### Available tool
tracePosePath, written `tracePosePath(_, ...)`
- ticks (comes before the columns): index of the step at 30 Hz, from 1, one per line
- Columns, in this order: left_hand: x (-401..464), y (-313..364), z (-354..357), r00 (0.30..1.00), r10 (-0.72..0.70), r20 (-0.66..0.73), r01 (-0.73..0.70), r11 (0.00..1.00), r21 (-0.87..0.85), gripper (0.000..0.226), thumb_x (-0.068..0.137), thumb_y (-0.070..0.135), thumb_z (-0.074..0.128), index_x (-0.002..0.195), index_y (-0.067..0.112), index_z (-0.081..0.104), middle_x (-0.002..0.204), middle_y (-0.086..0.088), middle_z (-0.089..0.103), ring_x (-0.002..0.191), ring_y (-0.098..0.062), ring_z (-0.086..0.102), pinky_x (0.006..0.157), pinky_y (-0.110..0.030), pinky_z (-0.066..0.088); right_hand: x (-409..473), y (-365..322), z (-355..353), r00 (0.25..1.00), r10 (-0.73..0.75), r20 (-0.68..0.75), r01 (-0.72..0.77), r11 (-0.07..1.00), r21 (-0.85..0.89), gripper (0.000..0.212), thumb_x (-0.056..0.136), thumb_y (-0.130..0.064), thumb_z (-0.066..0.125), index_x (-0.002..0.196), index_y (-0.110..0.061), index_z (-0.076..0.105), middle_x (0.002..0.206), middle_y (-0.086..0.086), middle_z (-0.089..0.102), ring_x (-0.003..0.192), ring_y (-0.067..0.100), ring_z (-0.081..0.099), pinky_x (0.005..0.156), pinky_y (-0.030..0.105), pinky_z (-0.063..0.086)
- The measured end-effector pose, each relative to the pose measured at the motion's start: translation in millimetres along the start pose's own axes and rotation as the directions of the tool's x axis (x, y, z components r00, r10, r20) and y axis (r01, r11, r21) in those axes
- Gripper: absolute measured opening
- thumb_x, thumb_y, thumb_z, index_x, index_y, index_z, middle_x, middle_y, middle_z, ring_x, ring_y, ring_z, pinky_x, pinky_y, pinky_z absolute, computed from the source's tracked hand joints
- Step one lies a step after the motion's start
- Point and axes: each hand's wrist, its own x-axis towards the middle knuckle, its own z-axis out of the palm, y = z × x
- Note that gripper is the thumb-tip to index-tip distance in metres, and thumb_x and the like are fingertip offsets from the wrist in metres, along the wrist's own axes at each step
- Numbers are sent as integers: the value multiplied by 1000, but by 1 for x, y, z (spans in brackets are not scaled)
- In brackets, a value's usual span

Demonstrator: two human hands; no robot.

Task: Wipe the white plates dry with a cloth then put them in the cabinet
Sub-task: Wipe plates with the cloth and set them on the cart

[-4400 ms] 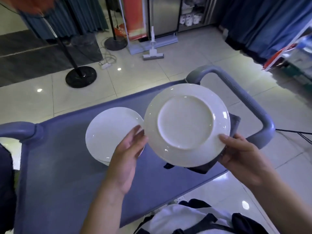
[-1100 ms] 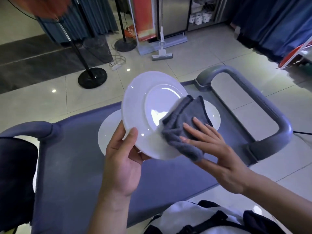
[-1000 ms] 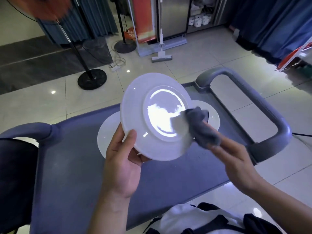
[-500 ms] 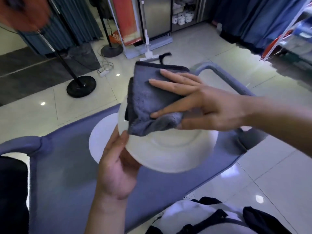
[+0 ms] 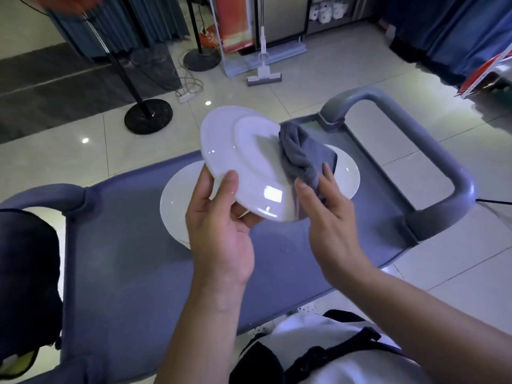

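My left hand [image 5: 221, 234] grips a round white ceramic plate [image 5: 243, 162]; my right hand's [image 5: 329, 217] fingers [image 5: 328, 176] pinch a crumpled grey cloth [image 5: 302, 156] against it.

Left hand [image 5: 221, 234] grips tilted white plate [image 5: 243, 159] by near rim, thumb on top. Right hand [image 5: 329, 217] pinches grey cloth [image 5: 302, 159] against plate's right edge. Two plates, possibly stacked ones [image 5: 177, 200], lie on grey cart [image 5: 124, 259] below.

glossy tiled floor [image 5: 318, 87], blue curtains [image 5: 448, 26]
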Motion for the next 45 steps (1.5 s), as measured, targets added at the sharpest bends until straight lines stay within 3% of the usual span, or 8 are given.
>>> tracePosePath(7, -2, -17, 15, 997, -33, -73, 30, 999, -39, 34, 103, 8, 51, 127, 26, 68, 112, -4, 75, 93, -23, 71, 72, -33, 58, -30, 11, 12, 999, -37, 7, 38, 997, -66, 38, 94, -37, 58, 132, -38, 64, 155, -13, 44, 148, -12, 6, 125, 44, 17)
tracePosePath(14, 15, -13, 10, 986, -56, -157, 36, 991, -126, 38, 103, 9, 52, 140, 15, 59, 111, -4, 72, 93, -19, 71, 79, -33, 58, -40, 15, -45, 931, 37, 363, -21, 999, -47, 35, 87, -24, 68, 121, -21, 74, 153, -13, 46, 149, 2, 26, 120, 30, 27)
tracePosePath(20, 22, -5, 7, 983, -156, -99, 132, 967, -218, 37, 103, 17, 53, 138, 23, 61, 129, -2, 71, 107, -21, 73, 81, -36, 60, -25, 8, -106, 922, 384, -48, -369, 909, 195, 41, 88, -36, 59, 117, -9, 69, 112, 14, 74, 109, 40, 68, 74, 45, 62)
tracePosePath(24, 14, -14, 15, 969, -245, -44, 232, 953, -194, 31, 102, 17, 53, 131, 25, 64, 117, 0, 74, 103, -20, 74, 75, -33, 61, -17, -4, -109, 995, -13, -95, 4, 995, -101, 18, 99, -30, 61, 107, -17, 71, 105, -4, 69, 104, 11, 62, 87, 44, 51)
tracePosePath(27, 11, -19, 24, 931, -363, -27, 350, 912, -213, 30, 101, 16, 55, 128, 18, 65, 110, -7, 75, 96, -22, 75, 80, -37, 63, -10, -12, -93, 948, -279, 152, 317, 845, -430, 32, 93, -41, 60, 125, -39, 63, 134, -12, 58, 129, 4, 50, 107, 22, 35)
tracePosePath(32, 9, -18, 32, 874, -485, -35, 460, 849, -260, 19, 100, 15, 57, 107, 6, 73, 108, -16, 76, 94, -27, 77, 78, -40, 64, -7, 7, -81, 872, -322, 367, 470, 349, -811, 63, 94, -35, 55, 153, -37, 34, 157, 1, 42, 146, 28, 38, 110, 51, 40)
tracePosePath(40, 12, -16, 64, 907, -420, 14, 420, 907, 4, 19, 97, 26, 65, 114, 18, 71, 106, -9, 75, 103, -23, 74, 85, -45, 63, 11, 0, -98, 883, -439, 166, 420, 580, -698, 56, 93, -3, 51, 135, -39, 56, 110, -19, 68, 89, 13, 63, 72, 35, 56)
tracePosePath(45, 26, -7, 71, 995, -93, 28, 85, 970, 226, 27, 104, 35, 53, 124, 26, 69, 115, 0, 77, 118, -11, 68, 100, -27, 49, 41, 3, -127, 966, 228, -119, -209, 966, 151, 30, 93, 5, 61, 110, -19, 69, 91, 0, 75, 82, 23, 72, 65, 39, 58)
